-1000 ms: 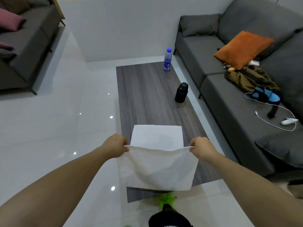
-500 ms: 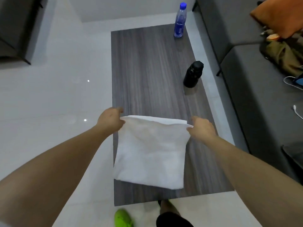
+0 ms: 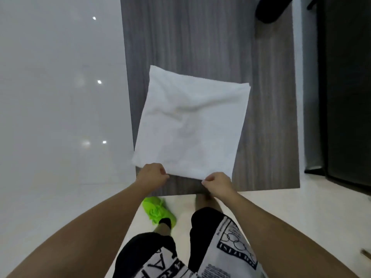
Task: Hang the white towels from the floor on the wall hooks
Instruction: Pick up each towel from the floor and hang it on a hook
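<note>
**Here, a folded towel lies on the surface, its near edge in both our hands**

Here we have the white towel folded to a rough square and lying flat on the grey wood-grain surface, near its front edge. Our left hand pinches the near-left corner with curled fingers, and our right hand pinches the near-right corner the same way; both hold cloth and nothing else.

We judge the step in hand to be handling this one towel at the surface, not yet hanging it. No wall hooks are in view, so the next move calls for lifting the towel by the held edge, turning away from the surface and finding the hooks. A soft cloth will sag and unfold as it comes up, so both grips should hold.

A dark bottle-like object stands at the far right of the surface, well apart from the towel. A dark sofa runs along the right. Our green shoe stands on the pale floor just below the surface's edge.
</note>
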`<move>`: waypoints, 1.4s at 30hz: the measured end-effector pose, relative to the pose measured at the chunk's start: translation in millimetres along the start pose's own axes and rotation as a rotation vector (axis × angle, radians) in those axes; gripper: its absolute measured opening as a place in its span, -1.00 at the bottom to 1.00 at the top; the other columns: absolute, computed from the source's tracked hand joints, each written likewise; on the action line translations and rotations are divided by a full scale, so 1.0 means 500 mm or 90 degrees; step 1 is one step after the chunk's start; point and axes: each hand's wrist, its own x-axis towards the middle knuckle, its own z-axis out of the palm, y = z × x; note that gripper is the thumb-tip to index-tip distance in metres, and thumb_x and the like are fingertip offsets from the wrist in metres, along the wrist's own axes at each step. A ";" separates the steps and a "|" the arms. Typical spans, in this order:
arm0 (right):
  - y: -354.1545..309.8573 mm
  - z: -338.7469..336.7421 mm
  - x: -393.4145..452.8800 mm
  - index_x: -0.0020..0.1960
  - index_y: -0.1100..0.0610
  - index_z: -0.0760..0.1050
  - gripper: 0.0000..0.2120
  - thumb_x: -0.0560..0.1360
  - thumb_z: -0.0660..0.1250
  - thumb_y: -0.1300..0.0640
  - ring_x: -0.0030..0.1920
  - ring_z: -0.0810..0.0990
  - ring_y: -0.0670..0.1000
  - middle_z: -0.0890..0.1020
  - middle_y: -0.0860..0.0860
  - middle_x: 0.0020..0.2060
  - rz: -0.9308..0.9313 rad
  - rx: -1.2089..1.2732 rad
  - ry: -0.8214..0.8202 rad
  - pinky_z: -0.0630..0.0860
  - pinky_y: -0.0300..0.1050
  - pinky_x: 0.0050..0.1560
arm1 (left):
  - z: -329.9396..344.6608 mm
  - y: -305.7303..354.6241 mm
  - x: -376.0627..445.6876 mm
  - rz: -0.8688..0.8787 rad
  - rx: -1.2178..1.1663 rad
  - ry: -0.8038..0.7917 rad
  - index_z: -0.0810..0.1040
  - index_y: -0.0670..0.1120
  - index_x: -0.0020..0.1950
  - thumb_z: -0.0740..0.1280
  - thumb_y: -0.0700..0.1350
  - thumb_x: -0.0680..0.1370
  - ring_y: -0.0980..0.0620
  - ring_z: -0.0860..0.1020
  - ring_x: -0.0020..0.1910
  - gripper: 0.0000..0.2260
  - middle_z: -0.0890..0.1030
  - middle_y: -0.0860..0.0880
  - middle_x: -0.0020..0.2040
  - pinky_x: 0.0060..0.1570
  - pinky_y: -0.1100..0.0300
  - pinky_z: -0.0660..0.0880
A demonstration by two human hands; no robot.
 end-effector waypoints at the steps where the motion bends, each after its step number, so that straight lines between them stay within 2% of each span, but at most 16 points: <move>1: 0.005 0.025 0.005 -0.14 0.14 0.65 -0.87 0.48 0.43 0.08 -0.15 0.63 0.06 0.70 0.12 -0.15 0.036 0.091 -0.016 0.61 -0.01 -0.01 | 0.028 -0.004 0.005 -0.025 -0.035 -0.007 0.66 -0.06 -0.09 0.38 0.03 0.47 -0.07 0.58 0.04 -0.82 0.67 -0.06 -0.02 -0.05 0.16 0.44; 3: 0.007 0.062 0.018 -0.20 0.17 0.54 -0.86 0.52 0.40 0.16 -0.38 0.56 0.03 0.64 0.17 -0.30 0.131 0.364 -0.060 0.59 -0.10 -0.27 | 0.076 -0.006 0.018 -0.105 -0.221 -0.026 0.68 -0.15 -0.11 0.40 0.02 0.50 -0.10 0.62 -0.05 -0.77 0.69 -0.13 -0.08 -0.05 0.14 0.53; 5: -0.002 0.085 0.028 -0.17 0.17 0.46 -0.84 0.57 0.35 0.20 -0.51 0.50 -0.05 0.59 0.12 -0.37 0.213 0.621 -0.087 0.51 -0.22 -0.37 | 0.102 -0.001 0.029 -0.246 -0.576 -0.077 0.62 -0.19 -0.03 0.41 -0.04 0.54 -0.11 0.63 -0.07 -0.80 0.67 -0.17 -0.04 -0.02 0.01 0.58; 8: -0.017 0.108 0.037 -0.06 0.24 0.51 -0.90 0.54 0.39 0.21 -0.32 0.61 -0.03 0.65 0.16 -0.19 0.295 0.831 -0.042 0.57 -0.14 -0.09 | 0.113 0.008 0.044 -0.362 -0.886 -0.110 0.55 -0.17 0.04 0.40 -0.09 0.55 -0.08 0.62 -0.05 -0.83 0.64 -0.13 -0.03 -0.11 0.01 0.55; 11: -0.046 0.127 0.019 -0.09 0.22 0.48 -0.88 0.59 0.32 0.19 -0.38 0.62 -0.08 0.60 0.09 -0.43 0.297 0.969 -0.085 0.54 -0.16 0.04 | 0.113 0.017 0.048 -0.367 -1.019 -0.100 0.52 -0.17 0.13 0.37 -0.12 0.57 -0.07 0.61 -0.04 -0.81 0.61 -0.14 0.00 -0.09 0.03 0.55; 14: -0.083 0.127 -0.006 0.07 0.23 0.52 -0.90 0.58 0.33 0.23 0.06 0.64 0.03 0.67 0.13 -0.06 0.287 1.001 -0.057 0.48 -0.07 0.28 | 0.092 0.029 0.031 -0.351 -1.058 -0.055 0.54 -0.19 0.14 0.39 -0.17 0.55 -0.10 0.64 -0.03 -0.81 0.64 -0.16 0.02 -0.15 0.06 0.60; 16: -0.115 0.112 -0.031 0.15 0.23 0.53 -0.81 0.54 0.37 0.28 0.11 0.63 0.07 0.66 0.14 0.05 0.260 0.957 0.008 0.55 -0.08 0.18 | 0.058 0.044 0.015 -0.320 -1.055 0.002 0.55 -0.22 0.14 0.40 -0.25 0.52 -0.09 0.66 -0.13 -0.80 0.66 -0.18 -0.03 -0.24 0.10 0.61; 19: -0.172 0.069 -0.078 -0.03 0.21 0.56 -0.87 0.45 0.45 0.33 -0.21 0.65 0.05 0.67 0.14 -0.15 0.158 0.828 0.166 0.59 -0.19 -0.23 | -0.021 0.079 -0.018 -0.250 -0.981 0.102 0.55 -0.26 0.08 0.46 -0.31 0.46 -0.09 0.67 -0.24 -0.77 0.66 -0.21 -0.05 -0.28 0.11 0.63; 21: -0.225 0.031 -0.118 -0.17 0.13 0.57 -0.89 0.43 0.48 0.27 -0.32 0.63 -0.01 0.67 0.05 -0.24 0.061 0.724 0.275 0.54 -0.27 -0.36 | -0.089 0.110 -0.048 -0.191 -0.923 0.182 0.54 -0.25 -0.06 0.51 -0.30 0.41 -0.14 0.68 -0.20 -0.81 0.65 -0.23 -0.05 -0.20 0.03 0.66; 22: -0.255 0.012 -0.143 -0.18 0.07 0.60 -0.91 0.44 0.47 0.21 -0.31 0.63 -0.03 0.67 -0.01 -0.24 0.006 0.656 0.312 0.55 -0.25 -0.34 | -0.125 0.125 -0.068 -0.156 -0.889 0.231 0.54 -0.21 -0.12 0.52 -0.28 0.40 -0.14 0.67 -0.19 -0.82 0.65 -0.21 -0.07 -0.18 0.01 0.66; 24: -0.319 -0.024 -0.198 -0.06 0.02 0.65 -0.94 0.48 0.41 0.12 -0.11 0.65 0.00 0.69 -0.06 -0.12 -0.126 0.476 0.348 0.59 -0.10 -0.01 | -0.205 0.149 -0.115 -0.073 -0.817 0.317 0.61 -0.08 -0.10 0.51 -0.24 0.41 -0.07 0.65 -0.17 -0.85 0.64 -0.10 -0.08 -0.10 0.05 0.65; 26: -0.374 -0.052 -0.249 0.14 0.08 0.63 -0.75 0.49 0.33 0.19 0.06 0.61 0.10 0.69 0.04 0.02 -0.277 0.270 0.372 0.49 -0.09 0.19 | -0.284 0.157 -0.170 0.025 -0.732 0.377 0.64 0.02 -0.05 0.44 -0.24 0.45 -0.01 0.63 -0.07 -0.82 0.64 -0.02 -0.06 0.06 0.13 0.59; 29: -0.453 -0.082 -0.331 0.17 0.12 0.60 -0.74 0.51 0.29 0.22 0.02 0.59 0.13 0.68 0.10 -0.02 -0.422 0.071 0.395 0.33 -0.27 -0.10 | -0.393 0.135 -0.261 0.140 -0.543 0.470 0.65 -0.01 0.02 0.32 -0.29 0.46 0.00 0.59 -0.02 -0.75 0.64 -0.01 -0.05 0.06 0.19 0.51; 34: -0.594 -0.069 -0.511 -0.02 0.07 0.61 -0.80 0.57 0.25 0.01 -0.10 0.61 0.14 0.65 0.07 -0.16 -0.602 -0.236 0.503 0.31 -0.14 -0.23 | -0.553 -0.002 -0.439 0.179 -0.312 0.647 0.65 -0.02 -0.07 0.41 -0.09 0.48 -0.05 0.59 -0.15 -0.94 0.64 -0.04 -0.17 -0.12 0.12 0.56; 38: -0.685 0.034 -0.684 -0.03 0.07 0.60 -0.77 0.57 0.24 -0.04 -0.09 0.55 0.12 0.58 0.03 -0.19 -0.795 -0.381 0.567 0.31 -0.12 -0.26 | -0.623 -0.179 -0.601 0.173 -0.268 0.765 0.62 0.01 -0.12 0.36 -0.02 0.51 -0.06 0.55 -0.19 -0.92 0.60 -0.01 -0.20 -0.18 0.09 0.54; 42: -0.757 0.195 -0.862 -0.07 0.15 0.64 -0.83 0.49 0.37 0.04 0.06 0.45 0.12 0.54 0.05 0.08 -1.048 -0.420 0.608 0.41 -0.07 -0.02 | -0.663 -0.392 -0.762 0.099 -0.148 0.880 0.59 0.04 -0.14 0.32 0.08 0.52 -0.03 0.50 -0.15 -0.85 0.52 0.03 -0.14 -0.22 0.12 0.44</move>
